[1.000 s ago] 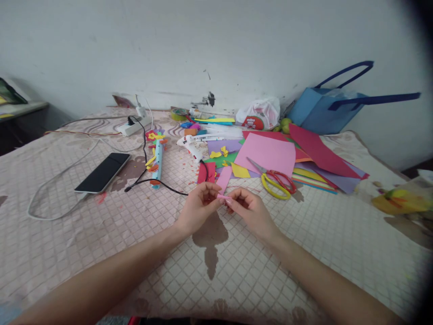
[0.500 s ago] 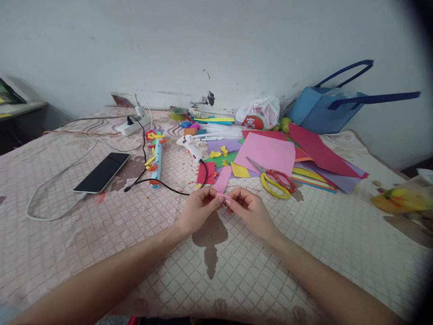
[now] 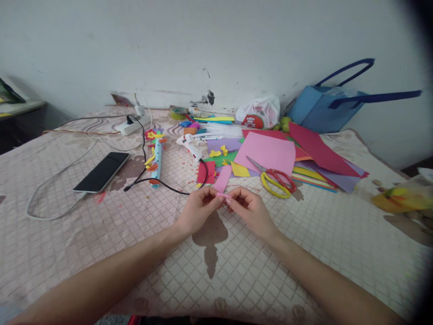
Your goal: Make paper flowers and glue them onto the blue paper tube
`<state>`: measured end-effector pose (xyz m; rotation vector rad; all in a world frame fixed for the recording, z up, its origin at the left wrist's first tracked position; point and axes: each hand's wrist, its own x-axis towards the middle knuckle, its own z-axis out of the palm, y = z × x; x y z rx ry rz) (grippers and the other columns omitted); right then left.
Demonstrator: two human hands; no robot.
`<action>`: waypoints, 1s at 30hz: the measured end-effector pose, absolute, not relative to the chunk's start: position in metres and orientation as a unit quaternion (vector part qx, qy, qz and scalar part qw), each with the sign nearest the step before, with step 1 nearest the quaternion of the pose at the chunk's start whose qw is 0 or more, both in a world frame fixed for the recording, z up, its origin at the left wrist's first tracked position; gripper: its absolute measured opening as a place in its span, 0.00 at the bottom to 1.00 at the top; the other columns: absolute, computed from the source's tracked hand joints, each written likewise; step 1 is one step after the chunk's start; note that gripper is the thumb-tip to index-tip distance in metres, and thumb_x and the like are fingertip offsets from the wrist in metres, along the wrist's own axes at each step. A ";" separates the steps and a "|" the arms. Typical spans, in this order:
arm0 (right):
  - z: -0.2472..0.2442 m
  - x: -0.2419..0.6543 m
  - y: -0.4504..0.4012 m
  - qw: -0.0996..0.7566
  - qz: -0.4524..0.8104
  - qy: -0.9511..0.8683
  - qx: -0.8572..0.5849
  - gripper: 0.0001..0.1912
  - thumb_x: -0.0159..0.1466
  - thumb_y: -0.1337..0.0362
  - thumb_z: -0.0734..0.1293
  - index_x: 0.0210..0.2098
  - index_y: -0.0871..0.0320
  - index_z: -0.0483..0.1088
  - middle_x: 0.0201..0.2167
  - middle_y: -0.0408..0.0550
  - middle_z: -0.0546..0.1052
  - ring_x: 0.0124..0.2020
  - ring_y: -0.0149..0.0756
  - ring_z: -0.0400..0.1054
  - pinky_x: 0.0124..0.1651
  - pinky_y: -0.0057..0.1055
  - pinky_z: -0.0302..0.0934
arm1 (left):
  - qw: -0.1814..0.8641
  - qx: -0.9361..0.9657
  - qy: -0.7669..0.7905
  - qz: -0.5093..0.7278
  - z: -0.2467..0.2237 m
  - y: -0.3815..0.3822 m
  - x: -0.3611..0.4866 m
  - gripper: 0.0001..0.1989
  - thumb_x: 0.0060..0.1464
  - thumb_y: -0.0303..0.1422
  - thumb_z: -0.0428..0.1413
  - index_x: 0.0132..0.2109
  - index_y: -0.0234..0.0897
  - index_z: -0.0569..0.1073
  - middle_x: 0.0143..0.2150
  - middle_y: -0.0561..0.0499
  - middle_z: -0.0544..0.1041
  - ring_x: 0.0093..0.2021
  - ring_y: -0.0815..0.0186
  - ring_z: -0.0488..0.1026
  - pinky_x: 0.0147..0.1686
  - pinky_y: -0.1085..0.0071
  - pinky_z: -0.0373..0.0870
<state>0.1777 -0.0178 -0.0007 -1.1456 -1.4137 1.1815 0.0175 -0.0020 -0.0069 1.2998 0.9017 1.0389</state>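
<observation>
A pink strip [image 3: 223, 178] runs down to the fingertips of both hands, its near end folded or pinched there. My left hand [image 3: 200, 208] is closed on this end, thumb against the index finger. My right hand [image 3: 249, 208] meets it from the other side, its fingers closed on the same pink strip. The thumbs nearly touch, and the fingers hide part of the fold. Scissors with red and yellow handles [image 3: 275, 184] lie to the right, partly on a pink sheet [image 3: 265, 151]. A red piece [image 3: 206, 172] lies just behind my left hand.
A white glue gun [image 3: 190, 147] with a black cord lies behind the hands. Leftward are a decorated light-blue strip [image 3: 157, 158], a phone [image 3: 102, 172] and a power strip [image 3: 134, 126]. Coloured sheets, a blue bag [image 3: 326, 108] and a plastic bag [image 3: 402, 196] are on the right.
</observation>
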 end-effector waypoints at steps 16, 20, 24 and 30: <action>-0.003 0.178 -0.016 0.460 0.485 -0.583 -0.461 0.06 0.58 0.62 0.67 0.28 0.57 0.67 0.25 0.41 0.69 0.27 0.29 0.62 0.31 0.28 0.58 | 0.571 0.576 0.381 0.445 -0.008 -0.002 0.016 0.09 0.52 0.36 0.58 0.33 0.33 0.71 0.30 0.51 0.73 0.32 0.70 0.70 0.34 0.74 0.66; -0.003 0.178 -0.016 0.454 0.484 -0.584 -0.467 0.07 0.58 0.61 0.67 0.29 0.57 0.67 0.25 0.41 0.69 0.26 0.29 0.62 0.31 0.28 0.59 | 0.567 0.576 0.386 0.443 -0.007 -0.002 0.016 0.10 0.52 0.36 0.58 0.33 0.33 0.71 0.30 0.51 0.73 0.32 0.70 0.70 0.34 0.74 0.67; -0.002 0.179 -0.016 0.455 0.475 -0.590 -0.468 0.08 0.58 0.59 0.67 0.29 0.56 0.66 0.25 0.41 0.69 0.27 0.30 0.63 0.31 0.29 0.60 | 0.558 0.584 0.391 0.442 -0.007 -0.002 0.016 0.10 0.51 0.37 0.58 0.33 0.33 0.71 0.31 0.50 0.74 0.32 0.69 0.70 0.33 0.73 0.67; -0.003 0.179 -0.016 0.461 0.479 -0.586 -0.463 0.08 0.58 0.59 0.67 0.29 0.56 0.67 0.25 0.41 0.69 0.27 0.29 0.63 0.31 0.28 0.59 | 0.565 0.578 0.386 0.445 -0.007 -0.002 0.016 0.10 0.51 0.36 0.59 0.33 0.33 0.72 0.30 0.50 0.74 0.32 0.70 0.70 0.33 0.74 0.67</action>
